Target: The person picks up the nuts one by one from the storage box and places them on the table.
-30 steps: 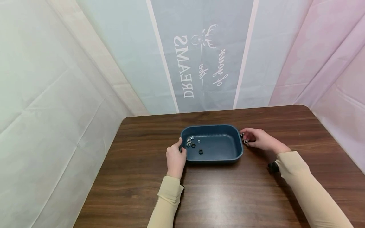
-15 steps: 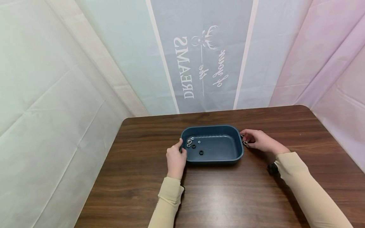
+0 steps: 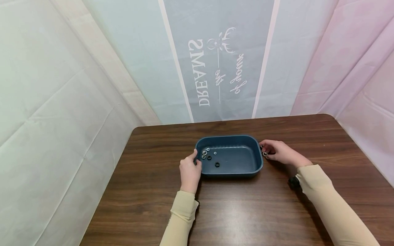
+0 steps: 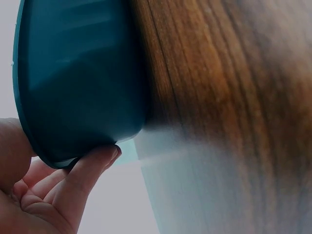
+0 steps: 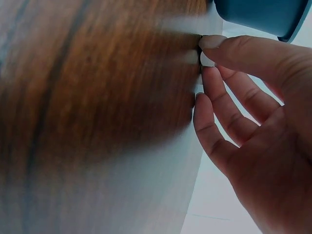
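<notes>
In the head view a blue tray point(image 3: 233, 174) lies on the brown table, with several small nuts in its left part, among them a black nut point(image 3: 217, 164). My left hand point(image 3: 189, 173) grips the tray's left end, thumb at the rim and fingers outside the wall, as the left wrist view shows on the tray point(image 4: 83, 73) too. Just off the tray's right end, my right hand point(image 3: 282, 152) has its fingers curled at the tabletop, pinching a metal nut point(image 3: 265, 154) between thumb and fingers. Another nut point(image 3: 262, 146) is partly hidden by the fingers.
The wooden table point(image 3: 147, 191) extends around the tray on all sides. Behind it hangs a pale cloth point(image 3: 221, 68) with mirrored lettering, and light cloth walls stand at left and right.
</notes>
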Available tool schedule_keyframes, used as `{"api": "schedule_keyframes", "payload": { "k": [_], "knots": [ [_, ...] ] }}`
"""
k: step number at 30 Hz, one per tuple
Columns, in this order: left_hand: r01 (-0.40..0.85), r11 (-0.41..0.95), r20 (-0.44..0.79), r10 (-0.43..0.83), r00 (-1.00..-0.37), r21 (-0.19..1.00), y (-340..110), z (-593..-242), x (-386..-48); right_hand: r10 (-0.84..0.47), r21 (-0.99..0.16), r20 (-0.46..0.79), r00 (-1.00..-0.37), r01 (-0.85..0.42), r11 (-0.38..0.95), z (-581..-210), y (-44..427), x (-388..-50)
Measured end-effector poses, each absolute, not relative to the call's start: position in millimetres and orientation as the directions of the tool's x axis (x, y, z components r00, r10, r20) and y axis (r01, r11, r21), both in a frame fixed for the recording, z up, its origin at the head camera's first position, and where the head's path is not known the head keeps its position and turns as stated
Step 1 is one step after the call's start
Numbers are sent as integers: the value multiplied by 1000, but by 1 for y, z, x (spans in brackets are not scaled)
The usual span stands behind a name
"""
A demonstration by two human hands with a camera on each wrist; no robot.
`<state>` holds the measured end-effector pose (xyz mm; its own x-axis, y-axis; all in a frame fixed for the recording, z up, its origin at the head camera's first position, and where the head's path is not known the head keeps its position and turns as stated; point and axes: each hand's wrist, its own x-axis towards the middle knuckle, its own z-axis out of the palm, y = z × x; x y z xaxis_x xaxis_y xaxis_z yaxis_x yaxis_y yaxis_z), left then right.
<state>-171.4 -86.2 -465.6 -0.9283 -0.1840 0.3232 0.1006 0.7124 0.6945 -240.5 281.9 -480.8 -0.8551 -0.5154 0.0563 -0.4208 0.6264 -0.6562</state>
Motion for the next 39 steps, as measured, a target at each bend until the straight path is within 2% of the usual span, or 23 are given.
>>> {"api": "schedule_keyframes", "payload": {
  "k": [10,28,39],
  "knots": [
    [132,721,366,-178,-913,680,-86,-467,-171,-512,-645,63,-857,-426,634,-480,282,-240],
    [128,721,347,-164,-923,681,-88,-466,-172,-513,-659,69,-856,-425,620,-475,284,-235],
    [139,716,358,-163,-920,684,-87,-466,-171,-525,-678,84,-847,-435,593,-454,284,-230]
  ]
}}
